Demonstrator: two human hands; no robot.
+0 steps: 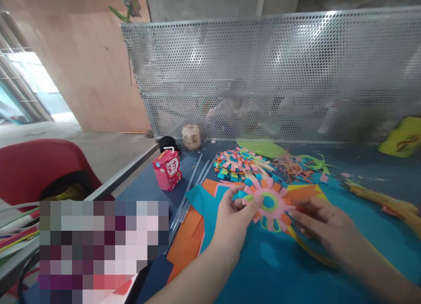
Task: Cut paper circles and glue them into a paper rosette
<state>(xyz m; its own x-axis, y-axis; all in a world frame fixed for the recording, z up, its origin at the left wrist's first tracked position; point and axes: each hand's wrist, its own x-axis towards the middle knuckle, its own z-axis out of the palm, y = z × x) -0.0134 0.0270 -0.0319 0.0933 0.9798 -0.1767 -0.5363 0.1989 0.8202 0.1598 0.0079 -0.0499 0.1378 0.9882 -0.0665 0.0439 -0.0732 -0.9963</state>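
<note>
A layered paper flower [275, 209] with pink and orange petals, a lime ring and a blue centre is held up above the blue paper sheets [263, 264]. My left hand [235, 212] pinches it from the left, thumb on its front near the centre. At the flower's right edge, the thumb and fingers of my right hand [324, 220] close on its petals; the fingertips are partly hidden. Small yellow-green loops show at the flower's lower edge. A yellowish strip [309, 247] curves below my right hand. Behind lies a pile of similar fringed paper flowers [238, 161].
Orange paper [187, 238] and clear thin sticks [194, 181] lie left of the blue sheets. A pink drink carton [167, 170] and a whitish jar [191, 136] stand farther back. Paper scraps [296, 167] sit behind the flower. A perforated metal screen [263, 76] borders the table; a person is beyond it.
</note>
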